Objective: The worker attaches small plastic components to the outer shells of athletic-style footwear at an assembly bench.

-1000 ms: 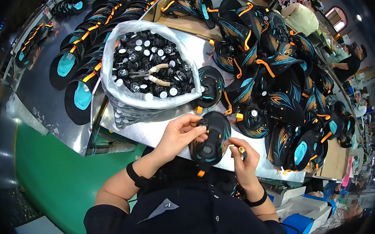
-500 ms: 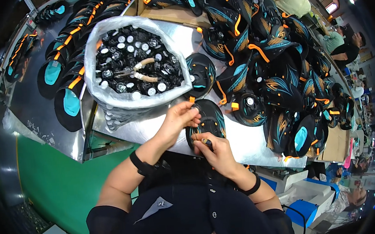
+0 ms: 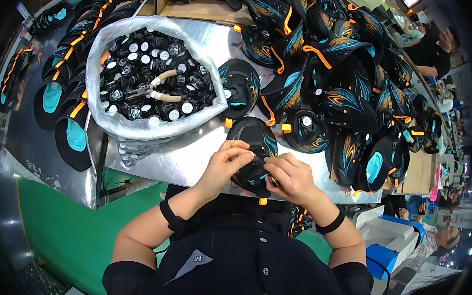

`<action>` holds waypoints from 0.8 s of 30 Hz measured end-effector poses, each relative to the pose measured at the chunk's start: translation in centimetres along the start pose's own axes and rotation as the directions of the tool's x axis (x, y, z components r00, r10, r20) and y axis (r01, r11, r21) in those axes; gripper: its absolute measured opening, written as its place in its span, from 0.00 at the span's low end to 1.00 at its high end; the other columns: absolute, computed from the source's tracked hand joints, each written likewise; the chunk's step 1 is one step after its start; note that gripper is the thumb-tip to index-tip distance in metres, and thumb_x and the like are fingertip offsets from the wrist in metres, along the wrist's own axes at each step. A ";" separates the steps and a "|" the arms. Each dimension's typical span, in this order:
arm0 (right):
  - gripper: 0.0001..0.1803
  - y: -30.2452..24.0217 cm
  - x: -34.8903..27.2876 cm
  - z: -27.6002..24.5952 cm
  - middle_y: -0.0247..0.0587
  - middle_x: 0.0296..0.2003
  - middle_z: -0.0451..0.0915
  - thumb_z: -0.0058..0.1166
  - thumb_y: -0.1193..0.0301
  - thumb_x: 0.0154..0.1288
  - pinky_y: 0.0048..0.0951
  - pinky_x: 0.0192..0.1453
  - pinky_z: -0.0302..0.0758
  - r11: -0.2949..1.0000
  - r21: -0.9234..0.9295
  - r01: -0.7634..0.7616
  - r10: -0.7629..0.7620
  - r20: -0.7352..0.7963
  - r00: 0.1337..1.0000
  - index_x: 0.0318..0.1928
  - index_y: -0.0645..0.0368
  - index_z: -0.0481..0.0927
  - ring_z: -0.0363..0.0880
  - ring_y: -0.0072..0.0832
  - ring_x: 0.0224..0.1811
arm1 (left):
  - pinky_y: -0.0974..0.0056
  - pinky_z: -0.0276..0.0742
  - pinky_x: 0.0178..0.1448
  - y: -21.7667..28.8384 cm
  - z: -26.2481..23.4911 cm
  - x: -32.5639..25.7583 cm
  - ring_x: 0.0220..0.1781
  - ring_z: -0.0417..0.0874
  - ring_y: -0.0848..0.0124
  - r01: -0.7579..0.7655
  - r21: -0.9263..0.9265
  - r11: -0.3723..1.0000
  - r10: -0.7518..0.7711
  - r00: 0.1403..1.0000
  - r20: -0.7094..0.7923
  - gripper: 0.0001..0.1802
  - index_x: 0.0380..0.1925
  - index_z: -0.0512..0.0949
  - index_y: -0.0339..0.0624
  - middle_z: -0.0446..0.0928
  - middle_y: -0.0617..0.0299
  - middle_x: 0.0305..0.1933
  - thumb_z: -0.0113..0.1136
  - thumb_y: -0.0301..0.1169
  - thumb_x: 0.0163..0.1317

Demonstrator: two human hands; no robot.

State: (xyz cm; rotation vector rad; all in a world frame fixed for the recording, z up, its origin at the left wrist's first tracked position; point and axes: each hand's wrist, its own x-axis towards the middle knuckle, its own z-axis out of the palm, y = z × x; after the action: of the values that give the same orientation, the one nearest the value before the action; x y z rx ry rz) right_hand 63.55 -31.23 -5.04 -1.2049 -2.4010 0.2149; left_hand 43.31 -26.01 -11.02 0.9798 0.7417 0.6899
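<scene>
I see both hands working on one black shoe upper (image 3: 254, 157) that lies on the shiny metal bench (image 3: 192, 156), just in front of the body, at about 6 o'clock from the open plastic bag (image 3: 150, 79). The left hand (image 3: 223, 165) pinches the upper's near edge, fingers clenched on it. The right hand (image 3: 288, 179) is closed against the same piece from 4 o'clock; something small seems to be held between its fingertips, but it is too small for me to tell what.

I judge the step in hand to be fitting or threading a small part into this upper; the round dial fittings in the bag and on nearby pieces suggest that kind of work. The next move, as I read it, calls for fine fingertip control: steady the upper with the left, and keep the right's pinch aligned with the spot at the piece's middle.

A pair of pliers (image 3: 156, 90) with pale handles rests on the black and white parts in the bag. A heap of finished-looking uppers (image 3: 342, 83) with orange and teal trim spreads from 12 to 3 o'clock.
</scene>
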 end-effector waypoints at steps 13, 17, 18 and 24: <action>0.19 -0.6 -1.1 4.6 0.36 0.32 0.79 0.66 0.78 0.32 0.33 0.30 0.72 0.987 0.033 -0.159 0.160 -0.363 0.918 0.30 0.59 0.74 0.75 0.37 0.32 | 0.64 0.74 0.47 0.6 1.1 0.6 0.43 0.78 0.64 -0.400 0.735 0.547 0.456 0.879 0.139 0.07 0.32 0.81 0.38 0.79 0.59 0.39 0.62 0.31 0.60; 0.14 -0.2 -1.7 4.9 0.36 0.34 0.80 0.65 0.75 0.39 0.31 0.31 0.74 0.987 0.012 -0.160 0.152 -0.383 0.911 0.30 0.59 0.76 0.76 0.35 0.34 | 0.61 0.76 0.45 1.8 0.7 1.2 0.43 0.78 0.61 -0.351 0.779 0.519 0.338 0.922 0.190 0.09 0.32 0.82 0.39 0.81 0.60 0.36 0.62 0.33 0.59; 0.14 -0.3 -1.4 4.8 0.36 0.34 0.80 0.65 0.75 0.39 0.31 0.31 0.74 0.987 0.013 -0.160 0.152 -0.386 0.910 0.30 0.59 0.76 0.76 0.35 0.34 | 0.60 0.76 0.45 1.8 0.5 1.2 0.43 0.79 0.61 -0.437 0.777 0.452 0.374 0.884 0.280 0.10 0.34 0.81 0.40 0.81 0.60 0.38 0.63 0.35 0.58; 0.28 -1.1 0.1 3.9 0.33 0.39 0.81 0.58 0.82 0.31 0.33 0.35 0.75 0.978 0.076 -0.194 0.208 -0.265 0.942 0.42 0.56 0.82 0.76 0.37 0.37 | 0.60 0.76 0.45 2.6 0.3 -0.3 0.42 0.80 0.60 -0.572 0.817 0.067 0.452 0.748 0.487 0.19 0.38 0.79 0.39 0.80 0.58 0.41 0.65 0.40 0.52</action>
State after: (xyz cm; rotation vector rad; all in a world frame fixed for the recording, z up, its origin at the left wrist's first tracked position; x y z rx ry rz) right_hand 60.98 -31.61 -8.14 -1.3618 -2.0277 0.1581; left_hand 42.96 -25.38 -8.51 2.5487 0.6624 0.7724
